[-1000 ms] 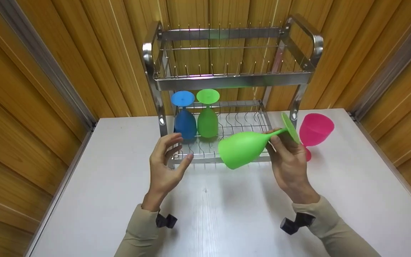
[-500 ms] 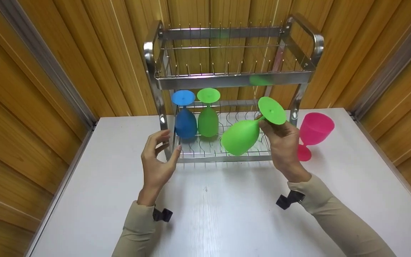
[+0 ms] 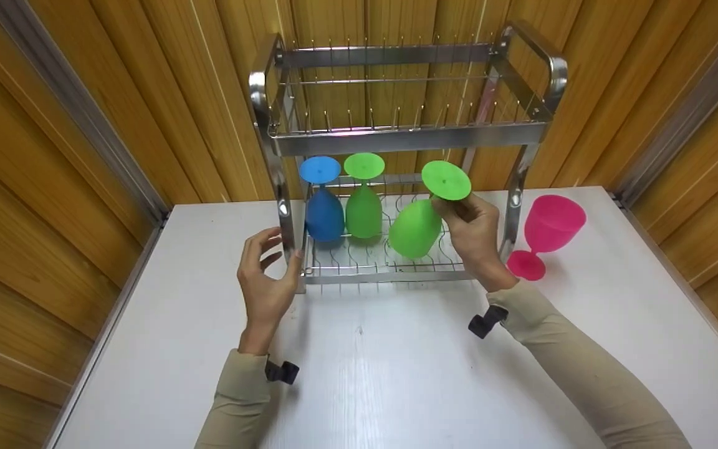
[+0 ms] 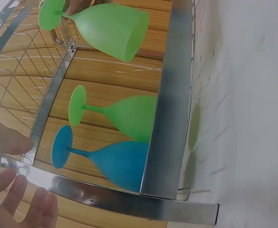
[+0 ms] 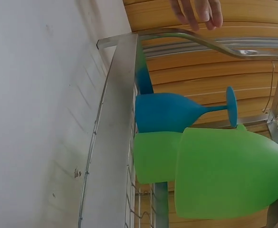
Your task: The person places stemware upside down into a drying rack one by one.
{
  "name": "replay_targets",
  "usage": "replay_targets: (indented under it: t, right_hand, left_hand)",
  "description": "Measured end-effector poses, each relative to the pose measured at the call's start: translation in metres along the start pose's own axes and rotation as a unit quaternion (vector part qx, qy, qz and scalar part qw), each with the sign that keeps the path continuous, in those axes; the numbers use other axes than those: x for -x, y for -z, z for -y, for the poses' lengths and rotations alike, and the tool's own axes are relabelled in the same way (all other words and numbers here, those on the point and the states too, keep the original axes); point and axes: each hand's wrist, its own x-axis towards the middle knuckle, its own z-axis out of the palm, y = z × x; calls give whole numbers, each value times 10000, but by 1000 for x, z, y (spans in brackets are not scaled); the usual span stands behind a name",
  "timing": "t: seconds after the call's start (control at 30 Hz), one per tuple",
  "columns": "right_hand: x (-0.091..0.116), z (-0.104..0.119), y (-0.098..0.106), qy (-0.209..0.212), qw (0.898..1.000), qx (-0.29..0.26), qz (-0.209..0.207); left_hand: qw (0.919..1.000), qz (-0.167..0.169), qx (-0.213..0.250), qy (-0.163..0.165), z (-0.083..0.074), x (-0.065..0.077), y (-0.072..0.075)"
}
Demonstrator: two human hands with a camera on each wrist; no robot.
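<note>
My right hand [image 3: 475, 234] grips a green goblet [image 3: 417, 229] by its stem. The goblet hangs mouth down and tilted over the lower tier of the metal dish rack [image 3: 409, 138], its foot uppermost. Left of it on that tier, a second green goblet [image 3: 364, 213] and a blue goblet [image 3: 324, 215] stand upside down side by side. My left hand [image 3: 265, 284] is beside the rack's left front post, fingers loosely bent and holding nothing. In the left wrist view, its thumb and fingers [image 4: 16, 194] are spread near the frame.
A pink goblet [image 3: 552, 224] stands upright on the white table [image 3: 359, 374], just right of the rack. Thin wire prongs line the upper tier. Wood-panelled walls [image 3: 53, 187] enclose the table on the sides and back.
My right hand has carried the green goblet left and toward the rack, turning its foot upward and its mouth further down. The left hand has drifted slightly left.
</note>
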Motion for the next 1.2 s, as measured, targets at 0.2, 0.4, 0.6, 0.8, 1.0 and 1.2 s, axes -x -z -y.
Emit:
replay_targets:
  t: [0.2, 0.4, 0.6, 0.8, 1.0, 1.2]
  right_hand:
    - [-15, -13, -11, -86, 9999, 93, -116]
    - [-30, -27, -22, -87, 9997, 242, 23]
    - [-42, -39, -31, -68, 9977, 673, -11]
    - [-49, -48, -36, -243, 9955, 909, -60]
    - [-53, -53, -42, -54, 9929, 1192, -19]
    - [-56, -59, -46, 115, 9920, 1254, 39]
  left_hand:
    - [9998, 39, -36, 207, 8, 1, -1]
    - [9989, -34, 1, 473, 16, 2, -2]
    - [9983, -35, 25, 585, 20, 3, -4]
    - [9978, -60, -55, 655, 21, 2, -9]
    - [9984, 51, -34, 570, 27, 4, -8]
    - [9981, 158, 41, 592, 29, 6, -6]
